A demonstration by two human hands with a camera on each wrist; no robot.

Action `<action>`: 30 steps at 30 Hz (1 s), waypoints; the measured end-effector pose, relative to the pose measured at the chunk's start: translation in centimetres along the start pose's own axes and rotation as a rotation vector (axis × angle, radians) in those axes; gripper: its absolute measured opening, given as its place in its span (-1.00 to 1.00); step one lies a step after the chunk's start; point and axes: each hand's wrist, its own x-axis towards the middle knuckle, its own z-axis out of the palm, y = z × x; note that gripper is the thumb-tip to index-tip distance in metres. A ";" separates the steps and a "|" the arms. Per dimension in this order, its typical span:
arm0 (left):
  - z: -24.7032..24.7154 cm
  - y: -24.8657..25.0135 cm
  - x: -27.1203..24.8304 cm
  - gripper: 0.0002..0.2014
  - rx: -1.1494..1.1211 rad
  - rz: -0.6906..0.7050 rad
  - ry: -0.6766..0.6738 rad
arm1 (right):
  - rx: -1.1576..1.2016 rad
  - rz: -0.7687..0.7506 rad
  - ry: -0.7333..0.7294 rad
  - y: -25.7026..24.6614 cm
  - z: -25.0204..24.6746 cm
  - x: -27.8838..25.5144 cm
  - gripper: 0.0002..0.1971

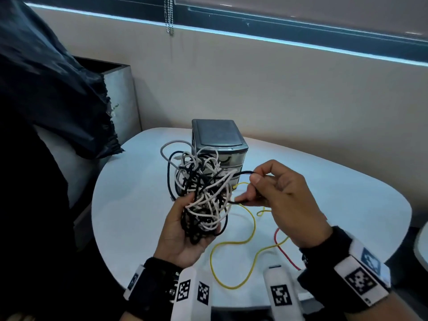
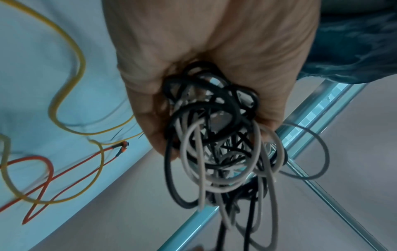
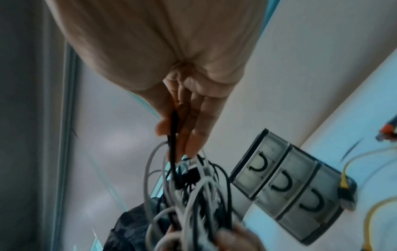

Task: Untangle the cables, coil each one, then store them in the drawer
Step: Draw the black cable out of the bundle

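Left hand is cupping palm-up above the white table, fingers curling round a tangled bundle of black and white cables; the bundle is sitting in the palm with loops sticking up and out past the fingers. In the left wrist view the same tangle is spilling out of the curled fingers, black and pale grey strands mixed together, and plug ends cannot be told apart there. Right hand is pinching a black cable loop that is running out of the bundle to the right, thumb and forefinger closing on it, remaining fingers curling loosely. The right wrist view is showing that black strand lying along the fingers and leading down into the tangle. A small grey three-drawer unit is standing on the table just behind the bundle; its three drawer fronts are looking closed. A yellow cable is lying loose on the table below and between the hands, one end seeming to trail up toward the tangle, though that link is unclear. A red cable is lying beside it under the right wrist, crossing the yellow one. Dark fabric is hanging at the left edge.
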 end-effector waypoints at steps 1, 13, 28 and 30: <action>-0.3 0.2 0.1 -0.59 0.015 -0.012 0.017 | -0.067 0.005 0.016 0.0 -0.4 0.2 -0.83; -2.5 1.3 -0.4 -0.62 0.176 0.111 0.061 | -0.363 0.045 -0.075 1.2 -2.7 0.6 -0.85; -0.3 0.1 -1.7 -0.48 0.461 0.393 0.072 | -0.610 -0.189 0.080 2.2 -1.0 -1.5 -0.82; 0.0 0.1 -1.7 -0.54 0.556 0.478 0.080 | -0.590 -0.326 0.132 0.8 -0.4 -1.8 -0.90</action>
